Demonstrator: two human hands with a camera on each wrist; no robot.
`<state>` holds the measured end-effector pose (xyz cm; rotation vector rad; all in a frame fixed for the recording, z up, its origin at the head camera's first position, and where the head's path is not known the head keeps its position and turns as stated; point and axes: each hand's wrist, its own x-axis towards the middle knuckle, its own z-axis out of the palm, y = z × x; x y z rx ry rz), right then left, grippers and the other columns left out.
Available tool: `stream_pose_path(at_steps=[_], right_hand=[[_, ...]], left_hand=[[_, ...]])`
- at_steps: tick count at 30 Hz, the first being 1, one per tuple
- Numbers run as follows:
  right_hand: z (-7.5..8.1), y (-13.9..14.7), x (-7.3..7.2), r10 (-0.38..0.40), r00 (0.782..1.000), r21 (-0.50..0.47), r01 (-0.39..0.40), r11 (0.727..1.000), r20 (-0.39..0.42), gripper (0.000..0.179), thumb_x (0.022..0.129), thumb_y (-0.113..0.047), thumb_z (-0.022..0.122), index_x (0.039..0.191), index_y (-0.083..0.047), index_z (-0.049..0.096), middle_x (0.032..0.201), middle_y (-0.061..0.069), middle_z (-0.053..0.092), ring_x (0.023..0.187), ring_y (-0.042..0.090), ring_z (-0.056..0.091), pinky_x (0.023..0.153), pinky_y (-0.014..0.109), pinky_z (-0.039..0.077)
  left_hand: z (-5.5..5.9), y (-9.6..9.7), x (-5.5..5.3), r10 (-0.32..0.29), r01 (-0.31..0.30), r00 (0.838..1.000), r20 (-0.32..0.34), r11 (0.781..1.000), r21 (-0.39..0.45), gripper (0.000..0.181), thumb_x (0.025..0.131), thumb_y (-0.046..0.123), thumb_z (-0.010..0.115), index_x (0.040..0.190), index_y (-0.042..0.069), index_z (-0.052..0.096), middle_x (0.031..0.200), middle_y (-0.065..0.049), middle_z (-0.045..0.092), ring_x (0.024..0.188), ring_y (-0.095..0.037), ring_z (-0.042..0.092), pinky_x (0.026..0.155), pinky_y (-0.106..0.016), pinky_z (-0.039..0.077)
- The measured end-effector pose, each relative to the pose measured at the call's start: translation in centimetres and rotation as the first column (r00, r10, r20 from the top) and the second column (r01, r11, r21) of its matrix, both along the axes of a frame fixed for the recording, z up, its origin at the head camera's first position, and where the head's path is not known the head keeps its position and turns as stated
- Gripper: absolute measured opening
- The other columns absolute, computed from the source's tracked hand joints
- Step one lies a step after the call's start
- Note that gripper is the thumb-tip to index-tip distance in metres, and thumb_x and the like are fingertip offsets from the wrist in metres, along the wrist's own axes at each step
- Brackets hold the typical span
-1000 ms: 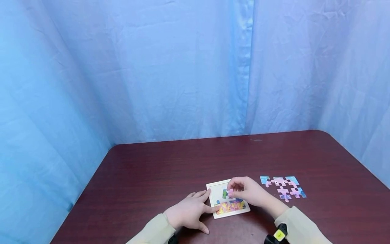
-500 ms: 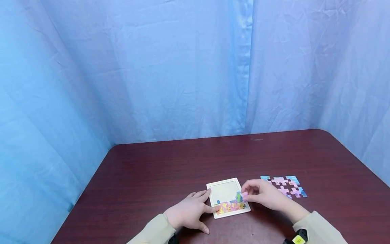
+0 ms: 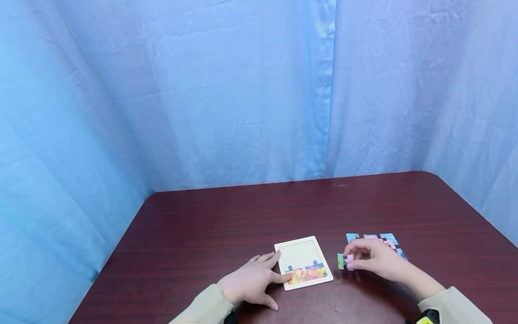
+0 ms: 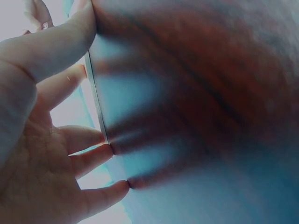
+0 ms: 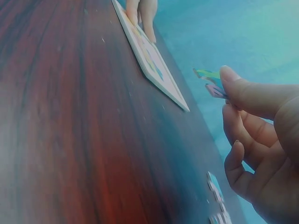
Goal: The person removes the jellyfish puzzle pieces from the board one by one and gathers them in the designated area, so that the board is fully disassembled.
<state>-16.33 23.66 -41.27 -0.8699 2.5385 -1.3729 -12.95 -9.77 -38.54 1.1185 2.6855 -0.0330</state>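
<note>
A white puzzle frame (image 3: 302, 263) lies on the table, its near row filled with yellow, pink and blue puzzle pieces (image 3: 309, 273) and its far part showing the bare backing. My left hand (image 3: 251, 280) rests spread across its left side, fingertips on the rim and on the near row; in the left wrist view the fingers are straight. Between thumb and fingers, my right hand (image 3: 378, 261) pinches a green and pink puzzle piece (image 3: 343, 262), to the right of the frame. The right wrist view shows this piece (image 5: 212, 81) held up above the table.
Several loose pink and blue puzzle pieces (image 3: 389, 238) lie on the right side, partly hidden behind the right hand. The dark red table (image 3: 226, 216) reaches back to a light blue curtain (image 3: 243, 99), which also hangs at both sides.
My right hand has moved right, away from the puzzle frame toward the loose pieces, carrying the green and pink puzzle piece with it. The left hand has stayed in place.
</note>
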Motion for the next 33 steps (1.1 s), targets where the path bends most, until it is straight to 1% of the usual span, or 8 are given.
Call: stream_pose_path(at_steps=[4,7,11,14,22,27,29,33], right_hand=[[0.1,0.9,0.0,-0.029,0.998,0.015,0.03,0.999,-0.051,0.014,0.078,-0.016,0.076,0.086,-0.015,0.064,0.071,-0.012,0.057,0.065,0.002,0.053,0.054,0.022,0.044],[0.3,1.4,-0.2,-0.068,0.995,0.058,0.072,0.996,-0.077,0.014,0.078,-0.014,0.076,0.087,-0.013,0.064,0.071,-0.012,0.056,0.063,0.001,0.051,0.052,0.022,0.043],[0.8,1.9,-0.5,-0.148,0.989,0.127,0.149,0.981,-0.021,0.017,0.079,-0.015,0.075,0.091,-0.01,0.065,0.07,-0.007,0.055,0.054,0.003,0.049,0.047,0.024,0.045],[1.1,2.2,-0.7,-0.179,0.984,0.152,0.174,0.973,0.019,0.018,0.079,-0.015,0.074,0.093,-0.008,0.064,0.069,-0.004,0.055,0.05,0.006,0.049,0.045,0.027,0.046],[0.3,2.7,-0.7,-0.137,0.991,0.146,0.135,0.98,0.003,0.015,0.079,-0.011,0.074,0.088,-0.008,0.062,0.068,-0.006,0.054,0.049,0.003,0.047,0.045,0.025,0.044],[-0.5,2.8,-0.9,-0.12,0.99,0.152,0.13,0.98,-0.078,0.015,0.077,-0.011,0.076,0.084,-0.012,0.062,0.069,-0.01,0.053,0.052,-0.002,0.045,0.045,0.023,0.043],[-0.8,2.7,-0.9,-0.118,0.984,0.157,0.139,0.978,-0.133,0.016,0.076,-0.011,0.077,0.082,-0.014,0.062,0.068,-0.013,0.052,0.055,-0.004,0.044,0.047,0.021,0.042],[-1.1,2.6,-0.9,-0.131,0.972,0.19,0.169,0.967,-0.198,0.018,0.074,-0.011,0.078,0.08,-0.018,0.062,0.069,-0.016,0.051,0.061,-0.006,0.044,0.052,0.02,0.04]], left_hand=[[0.0,0.0,0.0,-0.003,0.003,1.0,0.003,1.0,0.004,0.072,0.071,0.052,0.075,0.136,0.041,0.048,0.151,-0.019,0.031,0.139,-0.026,0.033,0.104,-0.04,0.036],[0.0,0.0,0.0,-0.003,0.003,1.0,0.002,1.0,0.007,0.072,0.071,0.052,0.075,0.136,0.041,0.048,0.151,-0.019,0.031,0.139,-0.027,0.034,0.104,-0.041,0.036],[-0.1,-0.1,-0.1,-0.011,0.011,1.0,-0.015,1.0,0.001,0.071,0.071,0.053,0.075,0.136,0.041,0.048,0.151,-0.019,0.032,0.138,-0.027,0.035,0.104,-0.041,0.037],[-0.2,-0.1,-0.1,-0.018,0.018,1.0,-0.023,1.0,-0.003,0.071,0.071,0.053,0.075,0.136,0.041,0.049,0.15,-0.02,0.032,0.137,-0.028,0.035,0.104,-0.041,0.037],[-0.5,-0.1,-0.3,-0.013,0.013,1.0,-0.013,1.0,0.011,0.071,0.071,0.052,0.075,0.136,0.04,0.048,0.151,-0.02,0.031,0.138,-0.027,0.034,0.103,-0.041,0.037],[-0.4,-0.1,-0.1,-0.011,0.011,1.0,-0.014,1.0,0.006,0.071,0.071,0.052,0.075,0.136,0.041,0.048,0.151,-0.019,0.032,0.138,-0.027,0.034,0.103,-0.042,0.037],[-0.3,-0.1,-0.1,-0.013,0.013,1.0,-0.019,1.0,0.0,0.071,0.071,0.053,0.075,0.136,0.041,0.049,0.151,-0.019,0.032,0.138,-0.027,0.035,0.103,-0.041,0.038],[-0.3,-0.1,-0.1,-0.02,0.02,0.999,-0.033,1.0,-0.009,0.07,0.071,0.054,0.074,0.135,0.041,0.049,0.15,-0.019,0.034,0.137,-0.027,0.037,0.103,-0.04,0.038]])
